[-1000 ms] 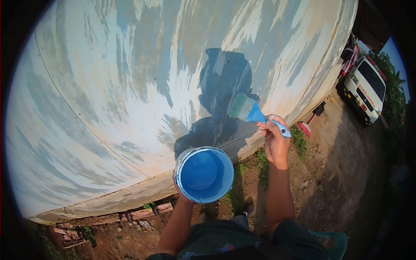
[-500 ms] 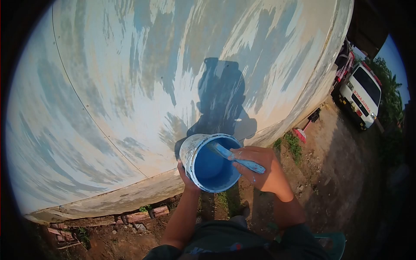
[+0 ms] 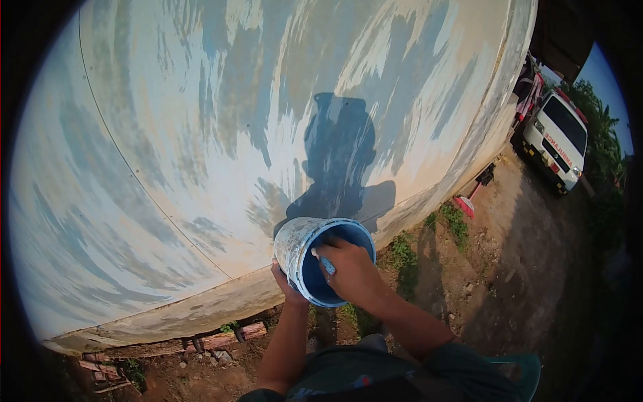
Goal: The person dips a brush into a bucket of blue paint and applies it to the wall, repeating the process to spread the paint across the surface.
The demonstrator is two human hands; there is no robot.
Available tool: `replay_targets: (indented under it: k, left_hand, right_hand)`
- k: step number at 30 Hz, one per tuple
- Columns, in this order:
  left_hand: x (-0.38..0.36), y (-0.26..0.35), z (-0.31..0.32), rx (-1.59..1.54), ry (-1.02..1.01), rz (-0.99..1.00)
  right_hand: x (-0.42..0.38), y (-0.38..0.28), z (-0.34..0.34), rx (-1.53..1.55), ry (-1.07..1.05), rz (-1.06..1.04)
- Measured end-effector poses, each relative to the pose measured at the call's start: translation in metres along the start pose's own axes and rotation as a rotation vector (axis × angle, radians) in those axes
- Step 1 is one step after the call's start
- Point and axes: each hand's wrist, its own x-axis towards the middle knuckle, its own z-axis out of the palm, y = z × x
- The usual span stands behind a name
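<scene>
A paint-smeared white bucket (image 3: 293, 244) with blue paint inside is tilted in front of my body. My left hand (image 3: 287, 281) grips it from the left side and below, fingers wrapped against its outer wall. Reaching into the bucket's mouth, my right hand (image 3: 348, 268) is closed round a paintbrush (image 3: 327, 265), whose blue-stained handle shows; the bristles are hidden inside. Just beyond the bucket stands a wall (image 3: 201, 134) streaked with patchy blue-grey paint over cream, with my shadow falling on it.
To the right, a white ambulance (image 3: 556, 137) is parked on the dirt ground (image 3: 489, 268). A red broom (image 3: 465, 205) lies near the wall's base. Wood pieces (image 3: 241, 333) lie along the lower left. A green chair edge (image 3: 529, 372) shows at lower right.
My right hand has moved left and down into the bucket, taking the paintbrush deeper inside. The bucket sits slightly lower in view, still in my left hand.
</scene>
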Motion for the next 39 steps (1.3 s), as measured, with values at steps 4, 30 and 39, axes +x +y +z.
replay_targets:
  k: [4,30,39]
  left_hand:
    - [-0.003,0.004,0.001,0.034,-0.101,-0.010]
    - [-0.007,-0.003,-0.001,-0.127,0.020,-0.097]
    - [-0.002,-0.020,0.003,-0.054,0.045,-0.184]
  right_hand:
    - [0.005,0.002,0.004,0.058,0.008,-0.034]
    - [-0.040,0.094,-0.028,1.340,0.336,0.351]
    - [-0.051,0.103,-0.035,1.172,0.392,0.348]
